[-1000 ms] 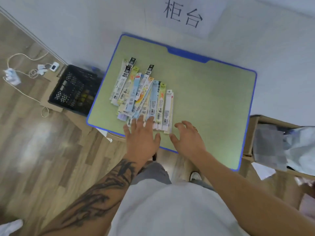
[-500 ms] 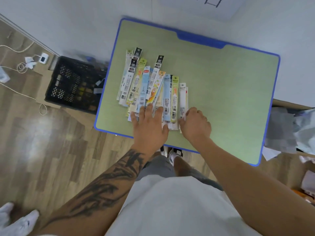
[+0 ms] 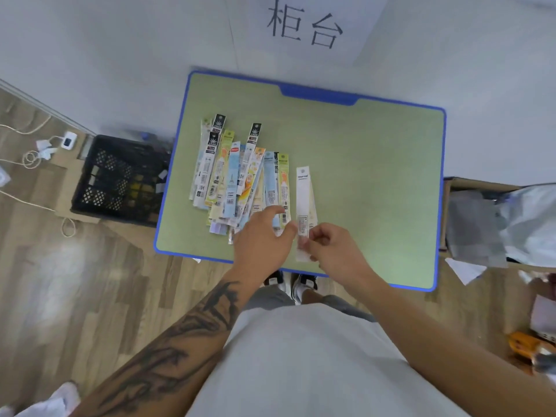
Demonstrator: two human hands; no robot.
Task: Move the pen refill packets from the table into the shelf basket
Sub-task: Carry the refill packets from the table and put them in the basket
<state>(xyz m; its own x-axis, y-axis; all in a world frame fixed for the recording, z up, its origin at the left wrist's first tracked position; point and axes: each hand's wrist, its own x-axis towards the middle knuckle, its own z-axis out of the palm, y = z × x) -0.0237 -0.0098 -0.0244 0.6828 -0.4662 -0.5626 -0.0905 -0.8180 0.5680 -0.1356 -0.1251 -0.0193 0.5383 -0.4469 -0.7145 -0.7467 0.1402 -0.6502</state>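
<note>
White packet (image 3: 303, 194) pinched in right grip (image 3: 334, 248); left grip (image 3: 264, 239) relaxed, beside it.

Pen refill packets (image 3: 240, 182) are occupying the left half of the table (image 3: 376, 182), while its right half is lying open to approach. A black crate (image 3: 120, 179) is blocking the left edge; a cardboard box (image 3: 481, 218) is flanking the right.

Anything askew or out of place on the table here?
The packets lie in a loose, overlapping fan, not squared up. One white packet sits apart to the right, pinched by the right hand. Nothing looks damaged.
</note>
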